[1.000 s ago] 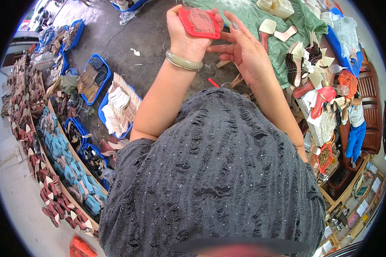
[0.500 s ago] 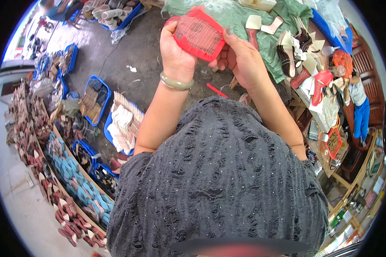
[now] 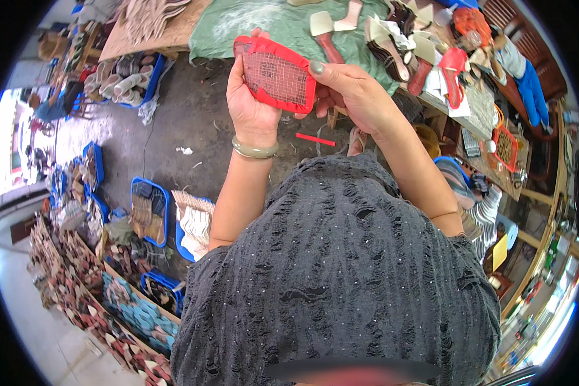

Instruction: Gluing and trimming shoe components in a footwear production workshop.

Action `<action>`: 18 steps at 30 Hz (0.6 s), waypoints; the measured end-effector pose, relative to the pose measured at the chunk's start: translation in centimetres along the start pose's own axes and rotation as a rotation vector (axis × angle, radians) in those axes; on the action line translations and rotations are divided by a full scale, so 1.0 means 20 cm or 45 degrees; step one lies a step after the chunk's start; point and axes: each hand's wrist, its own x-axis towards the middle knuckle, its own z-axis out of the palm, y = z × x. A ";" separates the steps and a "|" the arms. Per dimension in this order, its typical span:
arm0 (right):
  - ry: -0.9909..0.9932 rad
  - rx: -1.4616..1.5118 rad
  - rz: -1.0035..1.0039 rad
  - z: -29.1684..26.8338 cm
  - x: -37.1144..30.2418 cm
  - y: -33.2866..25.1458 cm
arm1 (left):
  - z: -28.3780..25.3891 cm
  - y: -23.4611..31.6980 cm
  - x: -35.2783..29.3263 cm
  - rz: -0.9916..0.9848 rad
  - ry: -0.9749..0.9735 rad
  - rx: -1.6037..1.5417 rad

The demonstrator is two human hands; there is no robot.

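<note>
Red-rimmed piece (image 3: 278,77), flat and with a fine grid across its middle, is held up in front of the person, over the floor (image 3: 174,125) and just short of the worktop (image 3: 112,42) with its green sheet (image 3: 222,29). It looks light, since the left hand (image 3: 254,110) bears it easily from beneath; the body is probably stiff enough to keep its shape but able to flex a little, while the puckered red edging seems soft and thin, easy to crease, and unlikely to be very slippery. The surest hold would be by opposite edges, with support behind the gridded face. The left fingers are closed around it from behind, tips showing past the upper edge, thumb along the left side. The right hand (image 3: 357,93) has its thumb at the right edge and its other fingers curled near the lower right corner, partly hidden, so whether they clamp the piece cannot be told. Half a second ago the piece was turned differently, its gridded face looking broader; now its narrower end points to the upper left. A second ago the right hand was spread loosely beside it. The view has also swung leftward, bringing in bare worktop.
</note>
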 end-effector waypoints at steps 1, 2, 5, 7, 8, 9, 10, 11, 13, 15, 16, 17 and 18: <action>0.032 0.004 -0.005 -0.03 0.00 0.02 | 0.00 -0.03 0.02 -0.032 0.004 -0.007; 0.218 -0.308 -0.208 -0.05 0.00 0.06 | 0.00 -0.06 0.03 -0.010 -0.004 0.085; 0.589 -0.745 -0.471 -0.08 -0.02 0.10 | 0.01 -0.14 0.07 -0.057 -0.034 0.201; 0.686 -0.826 -0.579 -0.11 -0.05 0.12 | -0.01 -0.19 0.10 -0.111 -0.053 0.228; 0.636 -0.837 -0.527 -0.15 -0.06 0.09 | -0.02 -0.20 0.12 -0.148 -0.052 0.160; 0.640 -0.833 -0.524 -0.20 -0.07 0.06 | -0.03 -0.21 0.13 -0.183 -0.050 0.093; 0.414 -0.616 -0.367 -0.25 -0.09 0.03 | -0.03 -0.23 0.14 -0.185 -0.044 0.097; 0.194 -0.403 -0.215 -0.32 -0.09 -0.01 | -0.02 -0.25 0.16 -0.198 -0.048 0.106; 0.094 -0.384 -0.201 -0.40 -0.10 -0.05 | -0.02 -0.31 0.20 -0.215 -0.046 0.118; 0.163 -0.296 -0.226 -0.44 -0.08 -0.07 | -0.02 -0.35 0.26 -0.235 -0.056 0.097; 0.162 -0.288 -0.228 -0.47 -0.07 -0.06 | -0.01 -0.38 0.28 -0.236 -0.053 0.105; 0.299 -0.346 -0.238 -0.50 -0.07 -0.04 | 0.00 -0.41 0.30 -0.246 -0.075 0.153; 0.437 -0.403 -0.246 -0.53 -0.06 -0.02 | 0.00 -0.43 0.33 -0.257 -0.096 0.200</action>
